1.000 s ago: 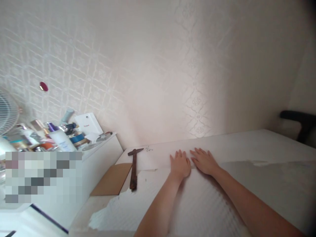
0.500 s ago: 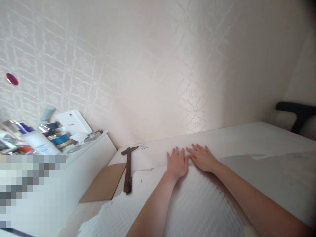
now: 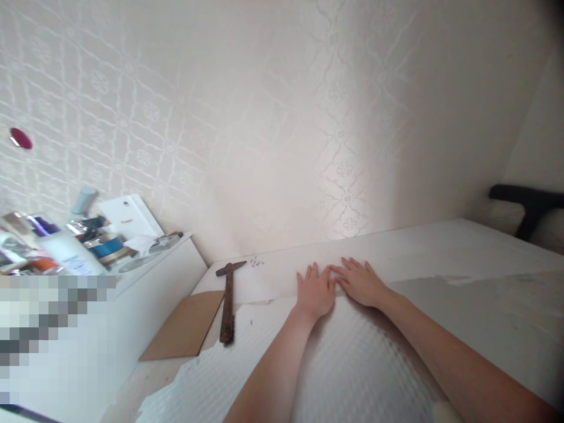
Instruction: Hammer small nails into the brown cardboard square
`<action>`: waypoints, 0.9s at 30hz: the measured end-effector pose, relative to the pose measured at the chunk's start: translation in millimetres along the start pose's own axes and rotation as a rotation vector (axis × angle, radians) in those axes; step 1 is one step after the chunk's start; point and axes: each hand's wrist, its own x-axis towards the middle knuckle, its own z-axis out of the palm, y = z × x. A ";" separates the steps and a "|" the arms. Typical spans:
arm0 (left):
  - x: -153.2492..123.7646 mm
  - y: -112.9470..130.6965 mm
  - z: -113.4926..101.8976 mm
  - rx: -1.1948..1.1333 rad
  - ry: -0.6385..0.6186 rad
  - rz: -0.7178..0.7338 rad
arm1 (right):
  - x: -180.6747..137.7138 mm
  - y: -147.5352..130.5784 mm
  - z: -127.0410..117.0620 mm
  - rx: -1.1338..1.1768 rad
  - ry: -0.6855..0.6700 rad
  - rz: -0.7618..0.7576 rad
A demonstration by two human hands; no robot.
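Observation:
My left hand (image 3: 316,292) lies flat with its fingers spread, across the edge where bubble wrap (image 3: 356,358) meets the white surface (image 3: 418,241). Right beside it my right hand (image 3: 360,282) rests palm down, fingers apart, on the same strip. The fingers of the two hands touch or nearly touch, and neither hand holds anything. To the left lies a hammer (image 3: 227,302) with a worn wooden handle, its metal head toward the wall. Several small nails (image 3: 257,262) are scattered near the head. A brown board (image 3: 187,323) sits left of the handle.
A white cabinet (image 3: 154,288) at left bears bottles, a roll of blue tape (image 3: 106,247) and a white box (image 3: 132,217). The patterned wall (image 3: 273,129) rises behind. At the right edge stands a black T-shaped chair part (image 3: 524,202). A grey torn-edged area (image 3: 476,311) lies right.
Both hands stay in nearly the same place on the surface; their fingers have drawn very slightly closer together. The view has shifted a little. Hammer, nails and board have not moved.

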 end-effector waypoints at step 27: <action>-1.7 0.8 0.2 0.099 0.014 0.001 | -0.7 -1.1 -1.0 0.001 -0.009 0.010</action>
